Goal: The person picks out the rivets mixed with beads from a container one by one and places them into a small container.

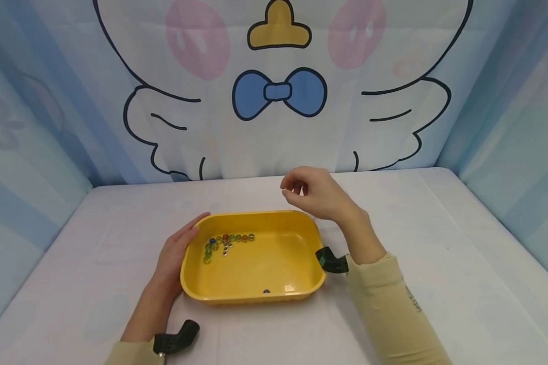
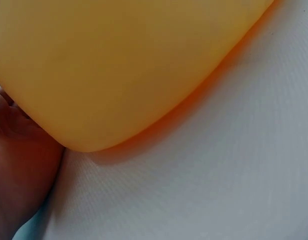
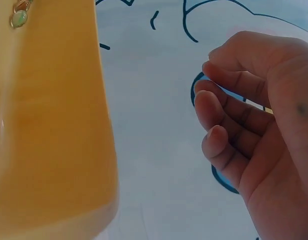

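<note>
A yellow plastic tray sits on the white table, a little left of centre. The left hand rests flat against the tray's left wall, fingers straight along the rim. A bent row of glass marbles lies in the tray's far left corner, and 1 dark marble sits alone near the front wall. The right hand hovers above the tray's far right corner, fingers loosely curled and holding nothing.
</note>
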`<move>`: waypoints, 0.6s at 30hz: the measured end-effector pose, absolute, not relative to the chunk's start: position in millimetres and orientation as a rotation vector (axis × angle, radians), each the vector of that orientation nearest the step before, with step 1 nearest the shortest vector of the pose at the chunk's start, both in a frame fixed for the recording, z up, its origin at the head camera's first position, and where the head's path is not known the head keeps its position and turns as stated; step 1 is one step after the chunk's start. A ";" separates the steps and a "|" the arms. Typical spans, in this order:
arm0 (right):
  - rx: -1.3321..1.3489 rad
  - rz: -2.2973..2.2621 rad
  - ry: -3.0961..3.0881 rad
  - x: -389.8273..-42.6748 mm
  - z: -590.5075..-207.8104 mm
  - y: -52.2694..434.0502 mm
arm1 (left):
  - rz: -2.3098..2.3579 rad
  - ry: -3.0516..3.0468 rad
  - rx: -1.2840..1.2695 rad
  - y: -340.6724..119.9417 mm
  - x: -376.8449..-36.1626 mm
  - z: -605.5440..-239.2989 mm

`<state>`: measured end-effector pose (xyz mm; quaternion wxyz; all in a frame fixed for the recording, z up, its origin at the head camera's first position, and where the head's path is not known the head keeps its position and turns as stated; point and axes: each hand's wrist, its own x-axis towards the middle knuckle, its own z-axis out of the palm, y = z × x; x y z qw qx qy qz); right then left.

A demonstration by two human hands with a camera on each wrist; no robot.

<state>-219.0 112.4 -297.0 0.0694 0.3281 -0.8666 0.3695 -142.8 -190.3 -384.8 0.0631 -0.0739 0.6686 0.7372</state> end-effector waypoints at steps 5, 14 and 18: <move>1.012 1.097 -2.595 -220.0 -298.6 108.6 | 2.221 2.033 -0.218 -190.1 -143.3 -385.6; 1.058 1.095 -2.546 -219.9 -298.8 101.7 | 2.221 2.032 -0.232 -190.4 -143.6 -385.7; 1.076 1.090 -2.552 -219.6 -299.9 96.0 | 2.218 2.035 -0.232 -189.8 -143.6 -385.8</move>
